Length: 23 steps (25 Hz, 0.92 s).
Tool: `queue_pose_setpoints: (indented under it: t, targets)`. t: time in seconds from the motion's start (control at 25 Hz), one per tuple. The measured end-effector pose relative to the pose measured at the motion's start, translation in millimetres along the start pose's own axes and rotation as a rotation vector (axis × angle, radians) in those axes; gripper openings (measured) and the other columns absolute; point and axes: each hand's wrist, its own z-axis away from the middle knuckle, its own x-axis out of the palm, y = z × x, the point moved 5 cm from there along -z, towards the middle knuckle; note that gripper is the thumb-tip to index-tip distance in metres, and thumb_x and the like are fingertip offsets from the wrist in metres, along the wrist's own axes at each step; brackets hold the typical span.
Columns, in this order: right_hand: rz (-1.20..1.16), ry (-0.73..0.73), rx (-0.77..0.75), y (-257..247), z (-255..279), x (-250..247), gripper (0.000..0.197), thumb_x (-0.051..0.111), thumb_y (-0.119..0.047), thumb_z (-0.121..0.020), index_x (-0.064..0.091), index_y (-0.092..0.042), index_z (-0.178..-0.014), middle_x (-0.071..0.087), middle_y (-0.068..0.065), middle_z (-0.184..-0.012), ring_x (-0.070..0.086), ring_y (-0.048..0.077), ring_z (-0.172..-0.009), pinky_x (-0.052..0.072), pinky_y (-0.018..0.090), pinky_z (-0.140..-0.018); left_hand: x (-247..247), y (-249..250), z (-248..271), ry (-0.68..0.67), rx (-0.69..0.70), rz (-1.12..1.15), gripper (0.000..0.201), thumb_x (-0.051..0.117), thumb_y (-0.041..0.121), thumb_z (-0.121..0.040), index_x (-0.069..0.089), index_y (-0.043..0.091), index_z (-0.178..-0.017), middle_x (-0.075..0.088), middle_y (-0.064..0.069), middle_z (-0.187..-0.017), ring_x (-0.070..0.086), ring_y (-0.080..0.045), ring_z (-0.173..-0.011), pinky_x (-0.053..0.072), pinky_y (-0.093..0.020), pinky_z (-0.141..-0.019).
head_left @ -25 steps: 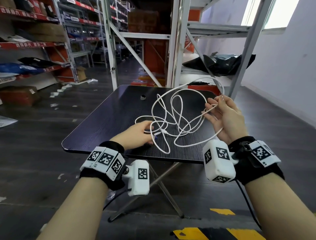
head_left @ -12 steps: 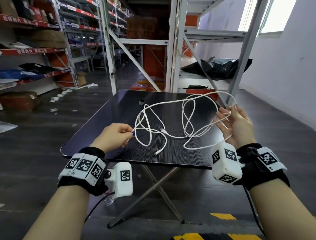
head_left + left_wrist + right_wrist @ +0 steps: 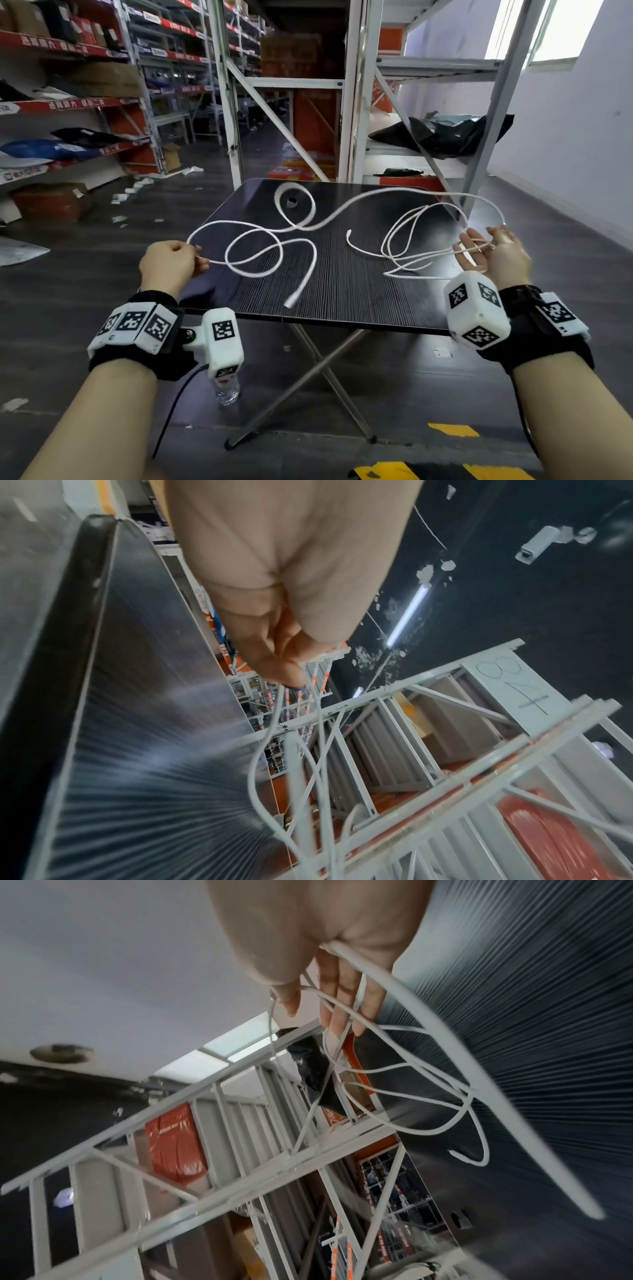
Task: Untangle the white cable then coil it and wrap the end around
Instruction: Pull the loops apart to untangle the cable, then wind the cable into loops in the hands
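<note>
The white cable (image 3: 301, 226) lies spread in loose loops over the black folding table (image 3: 342, 291). My left hand (image 3: 174, 260) pinches a strand at the table's left edge, fingers curled (image 3: 281, 669). My right hand (image 3: 489, 250) is at the right edge, palm up, with several strands across the palm and looped round the thumb (image 3: 339, 996). One plug end (image 3: 291, 303) rests near the front edge. The other end (image 3: 348, 233) lies mid-table. In the wrist views, the cable (image 3: 253, 772) trails from my left fingers and fans out (image 3: 445, 1047) from my right.
The table has a small round hole (image 3: 292, 202) near its far edge. A water bottle (image 3: 226, 390) stands on the floor under the front left. Grey metal shelving (image 3: 356, 102) stands right behind the table, with a black bag (image 3: 442, 137) on it.
My hands have moved apart, left hand to the left edge, right hand to the right edge. The tight tangle has opened into wide loops and both ends now lie free.
</note>
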Motion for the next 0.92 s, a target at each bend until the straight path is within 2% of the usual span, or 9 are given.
queue_pose_setpoints:
  t: [0.12, 0.24, 0.36, 0.52, 0.64, 0.76, 0.8, 0.88, 0.92]
  targets:
    - [-0.006, 0.005, 0.049, 4.6, -3.9, -6.6, 0.019, 0.04, -0.022, -0.101, 0.048, -0.018, -0.085, 0.061, 0.008, -0.098, 0.063, 0.015, -0.082, 0.057, 0.03, -0.059, -16.1, -1.9, -1.4, 0.096, -0.011, 0.075, 0.028, 0.047, 0.0, -0.088, 0.056, 0.01, -0.064, 0.053, 0.011, -0.031, 0.053, 0.002, -0.032, 0.047, -0.009, -0.042]
    - [0.042, -0.018, 0.049, 9.8, -1.1, 1.7, 0.022, 0.038, -0.022, -0.102, 0.047, -0.018, -0.082, 0.061, 0.006, -0.09, 0.062, 0.015, -0.079, 0.057, 0.027, -0.056, -21.0, -2.8, -1.5, 0.128, -0.007, 0.152, 0.03, 0.045, -0.001, -0.09, 0.051, 0.009, -0.062, 0.053, 0.01, -0.032, 0.056, 0.001, -0.035, 0.049, -0.011, -0.044]
    - [0.089, -0.029, 0.021, 11.0, 1.6, 10.8, 0.023, 0.039, -0.021, -0.101, 0.047, -0.019, -0.08, 0.061, 0.004, -0.087, 0.062, 0.014, -0.077, 0.056, 0.031, -0.067, -22.5, 0.1, -3.4, 0.133, 0.007, 0.191, 0.029, 0.04, -0.003, -0.09, 0.047, 0.009, -0.065, 0.055, 0.009, -0.034, 0.059, -0.002, -0.037, 0.052, -0.013, -0.046]
    - [0.244, 0.0, -0.04, 14.8, -1.9, 11.8, 0.024, 0.038, -0.017, -0.1, 0.045, -0.021, -0.078, 0.062, -0.004, -0.084, 0.052, 0.007, -0.066, 0.041, 0.021, -0.059, -16.0, 4.6, 0.1, 0.067, 0.013, 0.249, 0.026, 0.039, -0.005, -0.092, 0.048, 0.009, -0.071, 0.058, -0.01, -0.054, 0.061, -0.004, -0.04, 0.052, -0.014, -0.046]
    - [0.35, 0.007, -0.022, 28.2, -6.8, 14.1, 0.027, 0.036, -0.012, -0.098, 0.043, -0.021, -0.074, 0.062, -0.004, -0.081, 0.043, 0.009, -0.058, 0.032, 0.02, -0.053, -7.5, 9.3, 4.3, 0.01, 0.037, 0.242, 0.026, 0.039, -0.003, -0.094, 0.048, 0.009, -0.072, 0.052, -0.013, -0.067, 0.062, -0.005, -0.042, 0.051, -0.013, -0.047]
    - [0.502, -0.027, 0.056, 48.4, -11.1, 21.8, 0.03, 0.041, -0.004, -0.093, 0.048, -0.018, -0.068, 0.06, -0.003, -0.064, 0.041, 0.01, -0.056, 0.034, 0.02, -0.05, 1.7, 13.3, 7.3, -0.024, 0.061, 0.227, 0.026, 0.04, 0.0, -0.094, 0.048, 0.01, -0.072, 0.052, -0.013, -0.067, 0.062, -0.005, -0.042, 0.053, -0.015, -0.049]
    - [0.539, -0.024, 0.073, 55.1, -15.7, 23.4, 0.029, 0.046, -0.004, -0.09, 0.051, -0.019, -0.065, 0.058, 0.0, -0.067, 0.044, 0.013, -0.057, 0.039, 0.022, -0.05, 5.5, 14.2, 8.3, -0.037, 0.059, 0.235, 0.026, 0.04, 0.0, -0.095, 0.048, 0.009, -0.072, 0.052, -0.012, -0.067, 0.062, -0.005, -0.042, 0.053, -0.015, -0.049]
    - [0.568, 0.034, 0.075, 58.7, -14.5, 27.6, 0.019, 0.058, -0.011, -0.082, 0.06, -0.018, -0.066, 0.055, 0.007, -0.08, 0.054, 0.024, -0.073, 0.053, 0.034, -0.065, 14.3, 15.9, 10.4, -0.064, 0.051, 0.246, 0.026, 0.039, -0.001, -0.095, 0.048, 0.008, -0.073, 0.051, -0.012, -0.068, 0.062, -0.006, -0.042, 0.052, -0.014, -0.047]
    - [0.608, 0.067, 0.073, 58.6, -13.0, 29.1, 0.008, 0.061, -0.016, -0.08, 0.067, -0.016, -0.074, 0.055, 0.01, -0.088, 0.055, 0.027, -0.087, 0.054, 0.041, -0.077, 18.1, 16.6, 11.0, -0.075, 0.048, 0.245, 0.026, 0.039, -0.002, -0.095, 0.048, 0.008, -0.073, 0.051, -0.012, -0.068, 0.062, -0.006, -0.042, 0.051, -0.014, -0.046]
